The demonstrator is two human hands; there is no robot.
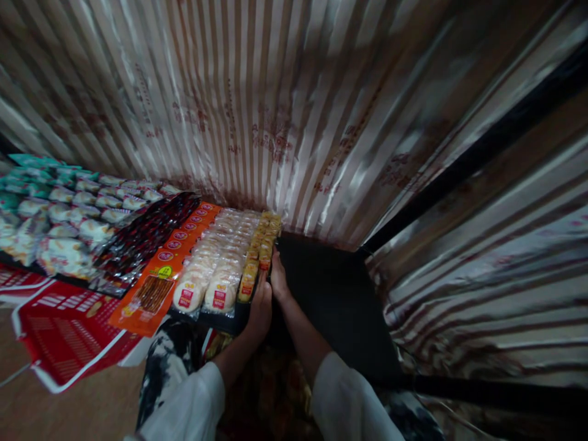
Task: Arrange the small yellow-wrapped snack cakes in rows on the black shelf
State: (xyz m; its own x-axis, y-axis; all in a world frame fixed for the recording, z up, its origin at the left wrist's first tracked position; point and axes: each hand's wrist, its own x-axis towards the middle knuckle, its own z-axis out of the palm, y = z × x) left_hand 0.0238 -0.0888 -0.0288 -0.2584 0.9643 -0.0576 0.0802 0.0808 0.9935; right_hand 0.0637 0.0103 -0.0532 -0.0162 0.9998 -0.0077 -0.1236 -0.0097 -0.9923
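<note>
Two columns of small yellow packets stand at the right end of the goods on a black shelf, and in the head view, the only one, both hands meet at their near right side. The columns' long axis runs away from the person, toward the striped sheeting behind. The right hand lies along the outer side of the right column, its fingers nearly straight and pointing down its length; the left hand is at that column's near end, fingers extended and close together. From the fingertips, the packets lie forward and to the left. Both hands are about equally near, with the right reaching a little farther back. Whether either hand grips a packet or only presses against one, I cannot tell: the contact is small and dark. On the left, room is tight: clear-wrapped white rounds sit just beside the yellow columns, then an orange pack and dark glossy packets. The sheeting limits reach at the far end. Sideways room lies to the right, over the shelf's dark surface, up to the slanting black post; the shelf's near edge runs beneath the forearms.
</note>
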